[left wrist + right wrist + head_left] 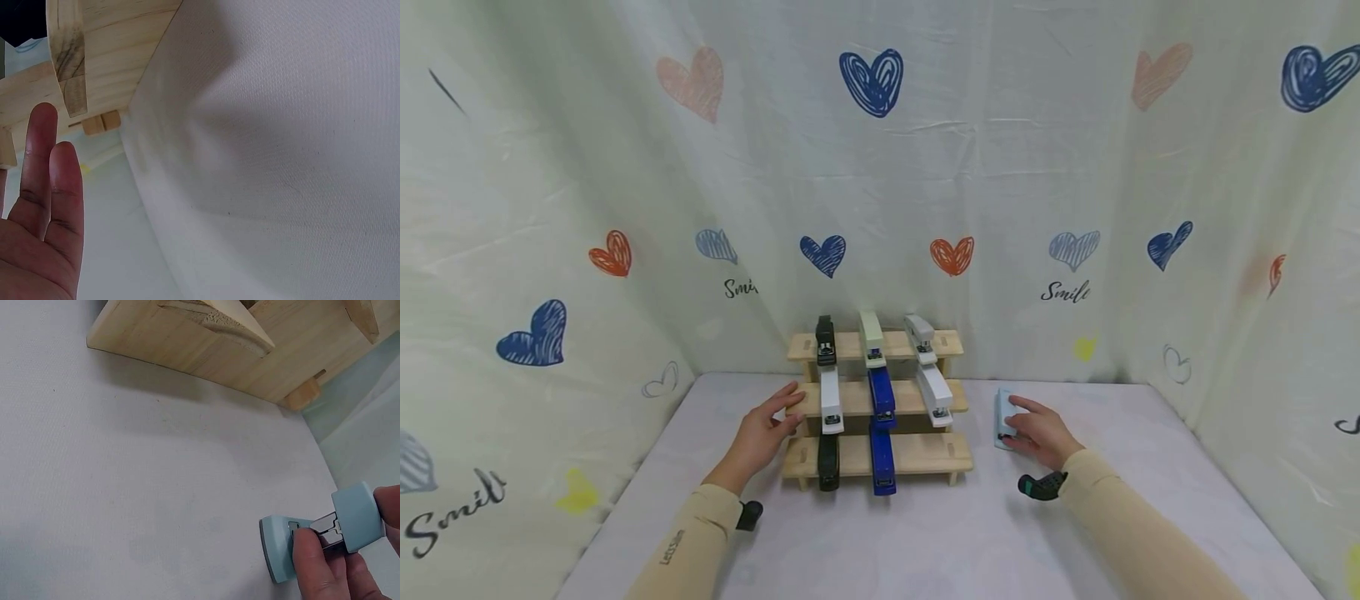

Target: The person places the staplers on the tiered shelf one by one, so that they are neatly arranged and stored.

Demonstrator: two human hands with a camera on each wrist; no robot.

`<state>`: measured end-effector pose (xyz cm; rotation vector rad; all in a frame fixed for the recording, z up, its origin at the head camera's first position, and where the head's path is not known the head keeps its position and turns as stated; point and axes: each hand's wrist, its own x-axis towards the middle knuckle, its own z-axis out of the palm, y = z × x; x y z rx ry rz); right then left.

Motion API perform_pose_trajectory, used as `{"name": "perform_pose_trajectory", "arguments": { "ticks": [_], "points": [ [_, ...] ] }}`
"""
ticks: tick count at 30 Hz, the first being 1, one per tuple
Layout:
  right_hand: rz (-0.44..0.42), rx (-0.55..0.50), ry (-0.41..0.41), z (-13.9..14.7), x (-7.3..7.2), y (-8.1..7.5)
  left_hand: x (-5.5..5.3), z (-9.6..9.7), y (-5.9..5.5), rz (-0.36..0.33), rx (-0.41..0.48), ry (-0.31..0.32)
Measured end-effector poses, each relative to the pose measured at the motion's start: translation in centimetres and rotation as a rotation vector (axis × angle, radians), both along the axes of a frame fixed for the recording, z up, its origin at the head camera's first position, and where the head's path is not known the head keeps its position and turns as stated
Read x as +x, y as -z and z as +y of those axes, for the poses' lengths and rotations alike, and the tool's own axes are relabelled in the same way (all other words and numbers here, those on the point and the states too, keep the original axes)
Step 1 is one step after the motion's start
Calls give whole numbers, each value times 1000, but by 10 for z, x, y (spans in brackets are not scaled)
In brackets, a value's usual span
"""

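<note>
A three-tier wooden rack [917, 454] stands on the table with several staplers lying across its tiers. At its left side my left hand [763, 433] touches the end of the middle tier; two of its fingers [65, 194] look straight in the left wrist view. To the right of the rack, my right hand [1041, 433] grips a light blue stapler [1003, 406]. The right wrist view shows fingers [312, 565] around the stapler [356, 519], between its base and its top arm. That stapler is at the tabletop; whether it is lifted I cannot tell.
On the rack are a black stapler [826, 340], a pale green one [871, 333], a grey one [920, 333], white ones [831, 400], blue ones [882, 458] and a dark one [828, 462] at lower left. A curtain [887, 183] hangs behind the table [925, 542].
</note>
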<state>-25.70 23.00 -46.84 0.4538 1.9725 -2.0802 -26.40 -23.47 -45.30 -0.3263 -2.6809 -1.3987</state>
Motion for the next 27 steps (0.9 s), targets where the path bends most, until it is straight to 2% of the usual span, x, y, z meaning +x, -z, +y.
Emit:
{"name": "perform_pose_trajectory", "arguments": {
  "ticks": [6, 10, 20, 27],
  "points": [
    [10, -37, 0, 5, 2, 5, 0, 0, 1, -1, 5, 3],
    [27, -30, -16, 9, 8, 4, 0, 0, 0, 4, 12, 5],
    [78, 24, -84, 21, 34, -7, 1, 1, -1, 9, 23, 15],
    [94, 31, -115, 24, 58, -19, 0, 0, 1, 15, 17, 16]
  ]
}}
